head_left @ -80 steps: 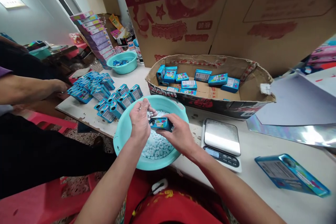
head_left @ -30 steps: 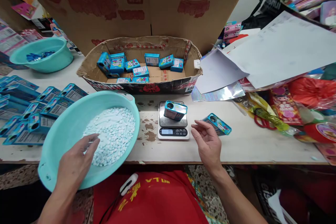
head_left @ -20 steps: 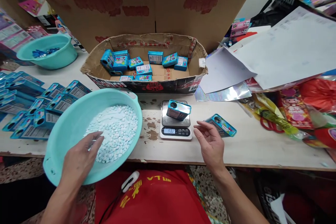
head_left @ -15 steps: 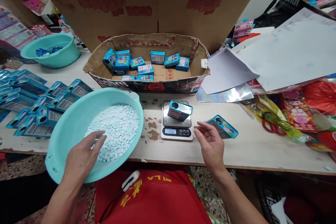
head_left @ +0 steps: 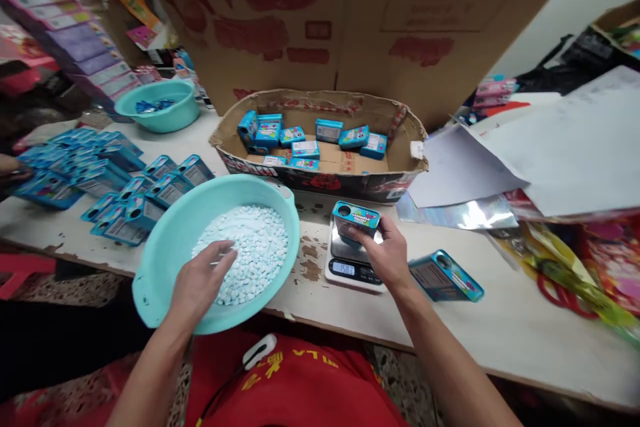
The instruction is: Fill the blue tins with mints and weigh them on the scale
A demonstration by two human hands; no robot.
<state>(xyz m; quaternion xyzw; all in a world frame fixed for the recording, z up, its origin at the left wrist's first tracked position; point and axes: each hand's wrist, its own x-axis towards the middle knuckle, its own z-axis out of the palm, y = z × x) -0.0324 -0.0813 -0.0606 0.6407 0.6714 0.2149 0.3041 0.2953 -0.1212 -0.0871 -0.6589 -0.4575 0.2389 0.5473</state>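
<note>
My right hand has its thumb and fingers around a small blue tin with a round hole in its top. The tin is at the digital scale, whose display is lit; whether it still touches the pan is hidden. Over a turquoise basin of small pale-blue candies, my left hand hovers with thumb and fingers apart and nothing visible in them. To the right of the scale, a second blue tin with a hole stands on the table.
Behind the scale sits a cut-down cardboard box holding several blue tins. More tins crowd the left, near another person's hand. A smaller turquoise basin stands behind them. Papers and red scissors lie at right.
My right hand has moved left from beside the scale and taken hold of the tin there. My left hand stays over the candies. The whole view has shifted.
</note>
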